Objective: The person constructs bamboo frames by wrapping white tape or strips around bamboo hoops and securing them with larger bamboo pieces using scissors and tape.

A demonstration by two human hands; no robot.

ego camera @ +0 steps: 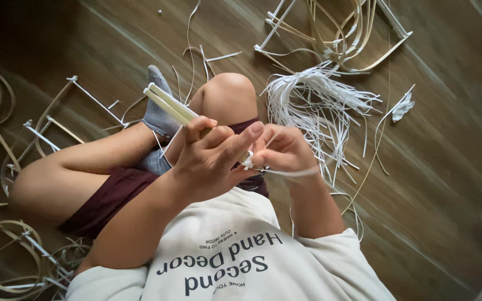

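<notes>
I sit cross-legged on a wooden floor. My left hand (210, 153) grips a pair of pale bamboo slats (168, 103) that stick out up and to the left over my knee. My right hand (283, 150) pinches a thin white strip (294, 173) at the near end of the slats, where the strip wraps around them. The two hands touch above my lap. The wrapped end itself is mostly hidden by my fingers.
A loose bundle of white strips (313, 103) lies on the floor to the right of my knee. Bent bamboo hoops tied with white strips (341, 33) lie at the top right, and more tied bamboo frames (12, 256) lie at the left. A crumpled white scrap (403, 107) lies at the right.
</notes>
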